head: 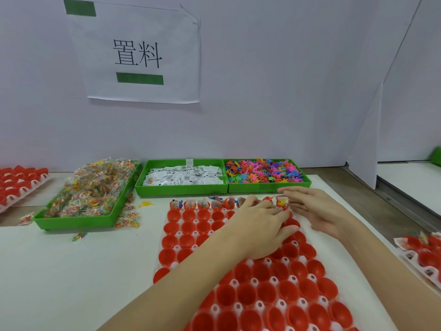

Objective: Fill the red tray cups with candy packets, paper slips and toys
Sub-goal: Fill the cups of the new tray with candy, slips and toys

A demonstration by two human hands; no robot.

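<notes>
Red tray (pixel 250 287) of glossy moulded plastic fills the lower centre of the frame, its round cups set in a white honeycomb sheet on the pale tabletop (pixel 71 271). Most cups are hollow; those I can count as filled number about seven, all along the far row, though the hands hide part of it. Left hand (pixel 262 223) lies across the tray's upper right, fingers bent down onto the cups. Its fingertips are at a filled cup (pixel 282 203) near the far right corner; whether they pinch anything there I cannot tell. Right hand (pixel 315 209) sits just beside that cup, fingers straight and close together, tips touching it.

Further up stand three green plastic bins: the left bin (pixel 78 218) heaped with crinkly clear candy packets, several spilled beside it; the middle bin (pixel 181 188) with flat white paper slips; the right bin (pixel 269 187) with small rubbery toys in many colours. One yellow toy (pixel 146 203) lies loose on the table.
</notes>
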